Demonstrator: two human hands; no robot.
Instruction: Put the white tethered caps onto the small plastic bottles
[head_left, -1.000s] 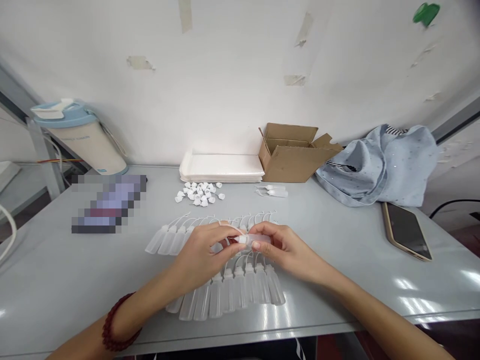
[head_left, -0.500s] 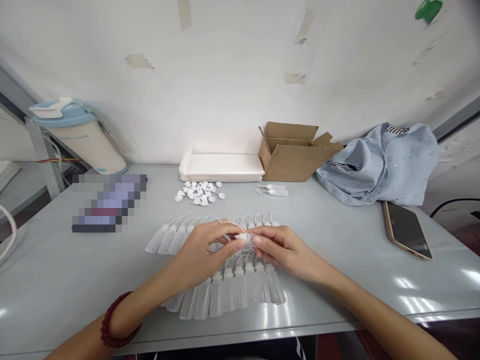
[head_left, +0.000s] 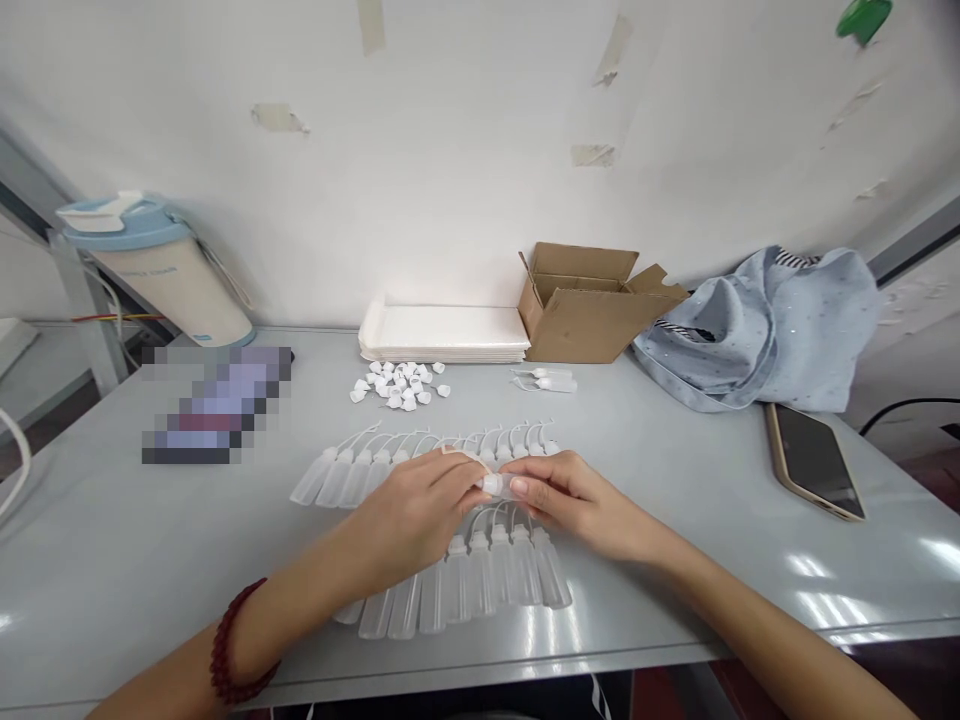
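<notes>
Between my two hands a small translucent plastic bottle (head_left: 507,487) lies sideways above the table. My right hand (head_left: 574,500) pinches its body. At its white capped end, the fingers of my left hand (head_left: 420,500) are closed round the white cap (head_left: 490,484); a thin white strap loops over them. Behind my hands stretches a row of similar bottles (head_left: 330,480) with curved straps, partly covered by my fingers. Nearer the table's front edge lies a second row of bottles (head_left: 457,585), its left part hidden under my left forearm.
Loose white caps (head_left: 401,385) are heaped behind the rows, with two bottles (head_left: 553,382) to their right. Along the wall are white flat packs (head_left: 450,335), an open carton (head_left: 585,320) and a blue cloth bag (head_left: 765,330). A phone (head_left: 816,462) lies right; a tumbler (head_left: 172,280) stands left.
My left hand has rolled over at the bottle's capped end, its back turning further upward and its thumb going out of sight. My right hand keeps its pinch, nearly still.
</notes>
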